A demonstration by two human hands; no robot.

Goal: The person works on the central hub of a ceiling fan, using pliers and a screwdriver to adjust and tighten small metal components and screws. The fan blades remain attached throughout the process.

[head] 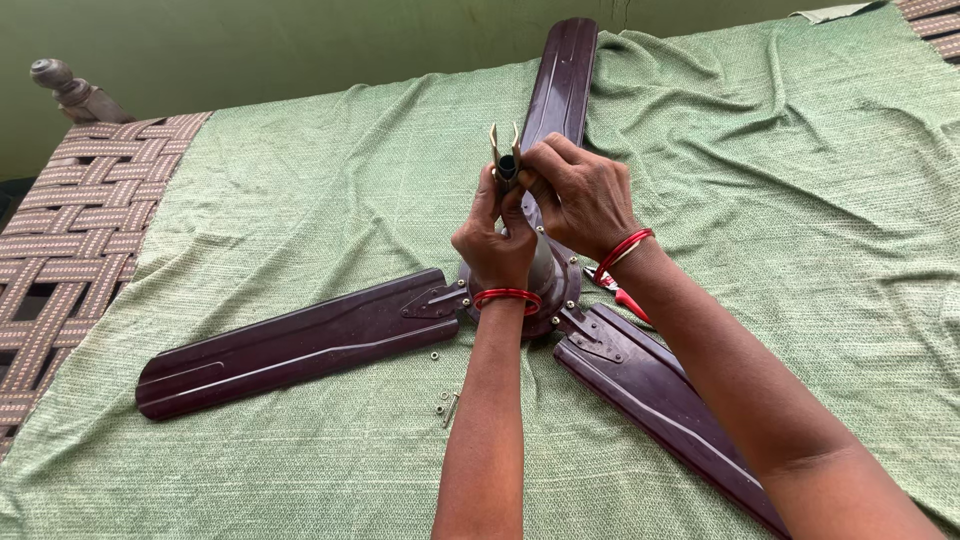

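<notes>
A dark maroon ceiling fan (300,340) lies on a green cloth (800,180), its three blades spread out from the central motor hub (560,285). My left hand (493,245) grips the fan's upright rod above the hub. My right hand (580,195) pinches the forked brass-coloured bracket (503,145) at the rod's top. Both wrists wear red bangles. The rod itself is mostly hidden by my fingers.
Small nuts and a bolt (445,400) lie loose on the cloth near my left forearm. A red-handled tool (625,295) shows under my right wrist. The cloth covers a woven-strap cot (60,240) with a turned wooden post (70,92) at far left.
</notes>
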